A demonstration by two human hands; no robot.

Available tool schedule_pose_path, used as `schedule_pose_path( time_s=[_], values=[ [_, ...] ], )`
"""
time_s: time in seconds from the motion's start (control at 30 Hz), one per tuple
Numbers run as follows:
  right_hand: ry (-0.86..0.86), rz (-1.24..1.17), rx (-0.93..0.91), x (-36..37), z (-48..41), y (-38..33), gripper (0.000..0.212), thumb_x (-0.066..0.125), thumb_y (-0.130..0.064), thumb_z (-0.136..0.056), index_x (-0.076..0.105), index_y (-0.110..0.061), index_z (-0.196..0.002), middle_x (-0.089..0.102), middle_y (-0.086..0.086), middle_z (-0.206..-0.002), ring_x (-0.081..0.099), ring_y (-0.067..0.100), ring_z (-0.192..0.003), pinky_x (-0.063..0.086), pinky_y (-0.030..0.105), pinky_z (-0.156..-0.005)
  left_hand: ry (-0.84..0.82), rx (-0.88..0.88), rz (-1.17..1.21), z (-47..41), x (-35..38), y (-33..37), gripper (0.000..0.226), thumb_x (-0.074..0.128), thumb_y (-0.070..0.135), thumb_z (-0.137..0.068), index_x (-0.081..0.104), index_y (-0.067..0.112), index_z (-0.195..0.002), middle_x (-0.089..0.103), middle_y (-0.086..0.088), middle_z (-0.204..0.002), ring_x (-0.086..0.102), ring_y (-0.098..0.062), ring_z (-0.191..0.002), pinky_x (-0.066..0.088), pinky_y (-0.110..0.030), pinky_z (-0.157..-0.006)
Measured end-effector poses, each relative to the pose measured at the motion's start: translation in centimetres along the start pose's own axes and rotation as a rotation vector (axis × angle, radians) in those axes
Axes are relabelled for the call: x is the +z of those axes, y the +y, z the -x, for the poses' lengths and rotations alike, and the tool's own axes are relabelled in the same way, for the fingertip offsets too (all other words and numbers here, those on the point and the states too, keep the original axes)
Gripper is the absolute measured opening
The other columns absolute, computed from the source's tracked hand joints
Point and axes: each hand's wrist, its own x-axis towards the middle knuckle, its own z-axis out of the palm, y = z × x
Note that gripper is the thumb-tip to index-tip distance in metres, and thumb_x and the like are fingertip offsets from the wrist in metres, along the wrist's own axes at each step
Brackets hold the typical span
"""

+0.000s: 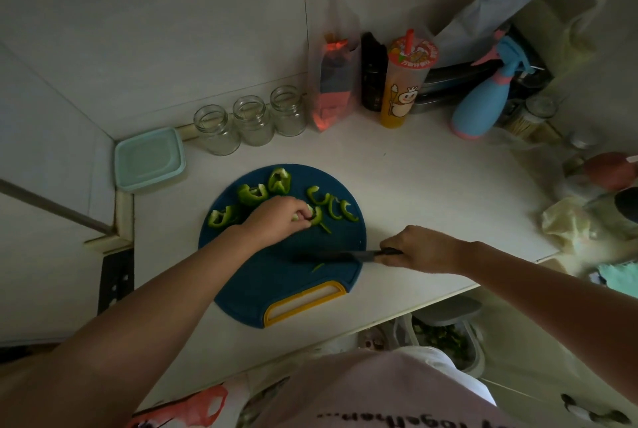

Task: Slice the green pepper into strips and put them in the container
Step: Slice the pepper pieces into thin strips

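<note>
A round dark blue cutting board (276,275) with a yellow handle lies on the white counter. Green pepper chunks (253,193) sit at its far left, and several curved pepper strips (336,207) lie at its far right. My left hand (276,218) pinches a pepper piece (315,215) between the chunks and the strips. My right hand (419,248) grips a dark knife (348,256), whose blade lies low across the board's right side. One thin strip (317,267) lies just below the blade. A pale green lidded container (149,159) stands at the counter's far left corner.
Three glass jars (250,120) line the back wall. A plastic bag (331,82), a dark bottle (373,72), a printed drink cup (402,82) and a blue spray bottle (483,96) stand behind the board. Clutter fills the right edge; a bin (448,334) sits below the counter.
</note>
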Motion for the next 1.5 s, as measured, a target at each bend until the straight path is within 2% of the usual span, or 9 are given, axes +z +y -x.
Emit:
schedule_pose_path(
  time_s=[0.2,0.3,0.43,0.6,0.8,0.93,1.13,1.37,1.5],
  values=[
    [-0.109,-0.084,0.001,0.8,-1.8,-1.3,0.032,0.048,-0.04,-0.097,0.066,-0.014,-0.09,0.048,-0.013,-0.061,0.046,0.002,-0.052,0.032,0.009,-0.055,0.261,-0.002,0.038,1.3,-2.4,-1.3,0.02,0.058,0.012,-0.089,0.065,0.012,-0.109,0.064,0.0,-0.098,0.059,-0.01,-0.086,0.05,-0.026,-0.079],
    [-0.07,-0.116,0.052,0.7,-2.7,-1.2,0.035,0.048,-0.038,-0.097,0.066,-0.009,-0.093,0.051,-0.009,-0.065,0.048,-0.001,-0.054,0.032,0.01,-0.056,0.37,-0.068,0.069,2.4,-3.5,-3.2,0.022,0.057,0.008,-0.088,0.064,0.011,-0.109,0.064,-0.002,-0.098,0.061,-0.015,-0.087,0.05,-0.03,-0.081],
    [0.019,-0.137,0.161,0.2,-3.8,-1.3,0.035,0.044,-0.041,-0.098,0.063,-0.012,-0.092,0.049,-0.008,-0.066,0.047,0.004,-0.061,0.035,0.022,-0.063,0.484,-0.148,0.079,3.5,-4.4,-5.7,0.024,0.058,0.005,-0.086,0.063,0.012,-0.109,0.066,-0.006,-0.099,0.062,-0.018,-0.084,0.052,-0.035,-0.08],
    [0.11,-0.188,0.343,-0.2,-4.3,-1.6,0.036,0.039,-0.044,-0.099,0.058,-0.016,-0.087,0.053,-0.003,-0.07,0.052,0.015,-0.071,0.036,0.024,-0.06,0.521,-0.279,0.108,3.9,-4.6,-7.5,0.026,0.058,0.005,-0.086,0.061,0.009,-0.111,0.063,-0.011,-0.106,0.056,-0.015,-0.083,0.044,-0.027,-0.077],
    [0.155,-0.311,0.449,0.8,-4.6,-2.7,0.044,0.041,-0.05,-0.097,0.066,-0.014,-0.1,0.065,0.008,-0.092,0.058,0.02,-0.083,0.045,0.031,-0.071,0.412,-0.298,0.091,3.2,-4.1,-8.4,0.054,0.073,0.026,-0.079,0.053,0.012,-0.127,0.053,-0.012,-0.123,0.052,-0.025,-0.114,0.04,-0.033,-0.097],
    [0.241,-0.383,0.452,0.4,-4.2,-4.1,0.042,0.043,-0.047,-0.097,0.066,-0.012,-0.098,0.064,0.008,-0.084,0.057,0.017,-0.074,0.045,0.031,-0.066,0.324,-0.197,0.043,1.4,-4.6,-6.8,0.068,0.076,0.028,-0.076,0.045,0.016,-0.135,0.048,-0.009,-0.132,0.045,-0.024,-0.122,0.037,-0.034,-0.102],
    [0.44,-0.535,0.549,-0.4,-3.7,-5.2,0.041,0.045,-0.041,-0.097,0.061,-0.005,-0.087,0.051,0.003,-0.063,0.045,0.015,-0.053,0.038,0.03,-0.053,0.03,-0.12,-0.103,-2.6,-5.9,-4.4,0.089,0.08,0.018,-0.07,0.031,0.024,-0.144,0.041,-0.008,-0.142,0.04,-0.026,-0.127,0.036,-0.036,-0.105],
    [0.458,-0.583,0.595,1.0,-2.5,-5.5,0.041,0.044,-0.044,-0.097,0.06,-0.009,-0.084,0.052,0.003,-0.064,0.046,0.016,-0.052,0.041,0.03,-0.052,-0.004,-0.099,-0.166,-4.5,-5.3,-4.1,0.075,0.08,0.024,-0.071,0.042,0.018,-0.136,0.046,-0.008,-0.131,0.047,-0.024,-0.118,0.04,-0.035,-0.1],
    [0.453,-0.558,0.561,1.5,-2.3,-6.6,0.042,0.042,-0.047,-0.097,0.054,-0.013,-0.074,0.051,0.001,-0.063,0.047,0.016,-0.055,0.036,0.027,-0.052,0.1,-0.078,-0.205,-3.7,-4.6,-3.1,0.069,0.079,0.037,-0.07,0.047,0.012,-0.127,0.046,-0.007,-0.125,0.045,-0.021,-0.115,0.04,-0.032,-0.096]
  ],
)
